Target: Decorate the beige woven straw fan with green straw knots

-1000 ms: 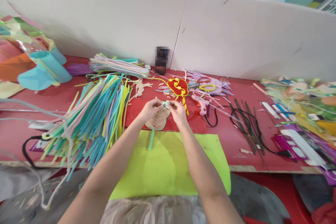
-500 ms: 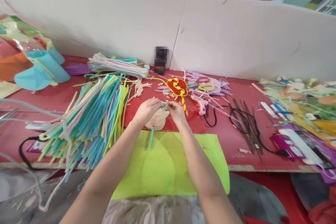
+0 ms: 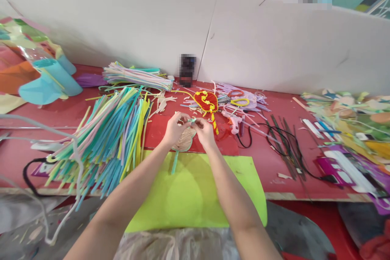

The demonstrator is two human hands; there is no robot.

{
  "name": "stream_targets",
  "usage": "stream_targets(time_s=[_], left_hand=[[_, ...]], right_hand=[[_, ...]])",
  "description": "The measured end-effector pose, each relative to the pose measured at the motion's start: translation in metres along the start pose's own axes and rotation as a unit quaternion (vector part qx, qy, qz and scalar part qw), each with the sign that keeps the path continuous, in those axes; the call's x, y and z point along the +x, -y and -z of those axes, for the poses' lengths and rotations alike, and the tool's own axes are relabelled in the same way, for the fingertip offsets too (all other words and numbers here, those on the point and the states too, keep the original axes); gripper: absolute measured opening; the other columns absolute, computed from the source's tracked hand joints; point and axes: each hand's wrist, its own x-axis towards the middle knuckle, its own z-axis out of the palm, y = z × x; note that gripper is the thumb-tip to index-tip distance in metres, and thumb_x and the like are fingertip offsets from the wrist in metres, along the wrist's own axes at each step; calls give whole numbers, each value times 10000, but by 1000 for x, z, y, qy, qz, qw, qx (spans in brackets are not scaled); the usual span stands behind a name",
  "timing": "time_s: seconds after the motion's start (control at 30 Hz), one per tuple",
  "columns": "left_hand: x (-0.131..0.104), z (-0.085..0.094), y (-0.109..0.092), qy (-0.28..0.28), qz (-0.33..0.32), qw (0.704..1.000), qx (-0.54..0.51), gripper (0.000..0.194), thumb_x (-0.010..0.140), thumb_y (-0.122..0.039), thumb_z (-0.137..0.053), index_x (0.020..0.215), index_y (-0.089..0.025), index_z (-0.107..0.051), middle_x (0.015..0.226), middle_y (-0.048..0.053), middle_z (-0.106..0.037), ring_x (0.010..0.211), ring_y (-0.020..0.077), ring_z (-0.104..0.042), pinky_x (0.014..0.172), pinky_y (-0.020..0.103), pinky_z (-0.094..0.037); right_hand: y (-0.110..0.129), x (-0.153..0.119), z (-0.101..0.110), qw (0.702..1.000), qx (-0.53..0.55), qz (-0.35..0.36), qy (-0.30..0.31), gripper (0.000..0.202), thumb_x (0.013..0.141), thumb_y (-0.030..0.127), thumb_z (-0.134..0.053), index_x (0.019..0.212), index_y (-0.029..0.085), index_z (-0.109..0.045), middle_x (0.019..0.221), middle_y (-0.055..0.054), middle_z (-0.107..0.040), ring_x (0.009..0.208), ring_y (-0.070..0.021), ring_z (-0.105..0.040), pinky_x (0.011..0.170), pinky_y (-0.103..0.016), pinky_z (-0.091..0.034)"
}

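Note:
My left hand and my right hand meet over the middle of the table, fingers pinched together. Between their fingertips is a short mint-green pipe cleaner piece. Just below them lies a leaf-shaped craft piece, filled with beige strands and edged in mint green, its green stem pointing toward me. Part of its upper end is hidden by my hands. Beyond my hands rests a red fan-shaped piece with yellow trim and a twisted yellow-orange handle.
A big heap of coloured pipe cleaners lies left, another bundle behind it. Scissors and a pink glue gun with a black cord are to the right. A lime-green sheet covers the table's front edge. A power strip sits far right.
My left hand has shifted slightly right, and its fingers have curled more. The green piece between my fingertips has turned a little. The leaf-shaped piece stays nearly in place.

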Motion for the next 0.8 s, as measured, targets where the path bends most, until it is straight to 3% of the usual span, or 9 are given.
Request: stream_targets(time_s=[0.13,0.4,0.8], left_hand=[[-1,3,-3,2,-22,999,38,171,734,-226,-659,895,-192,-609,826,4,-598,742,124,-568,699,245,-465],[4,14,3,68,-42,995,65,177,776,-257,-623,937,-190,-653,882,29,-679,796,148,-628,772,271,-478],[5,26,-4,115,-82,981,132,223,850,-301,-524,990,-228,-681,970,37,-702,881,170,-642,830,272,-467]], right_hand=[[-2,1,1,1000,19,-9,-3,217,682,357,-655,809,184,-620,782,-30,-671,761,-183,-629,752,-312,-493],[-12,6,7,999,50,-15,1,286,679,373,-678,881,176,-635,861,-47,-682,806,-186,-639,790,-328,-498],[-9,6,10,998,27,-37,31,259,655,365,-684,836,187,-631,732,-10,-664,690,-162,-631,703,-298,-494]])
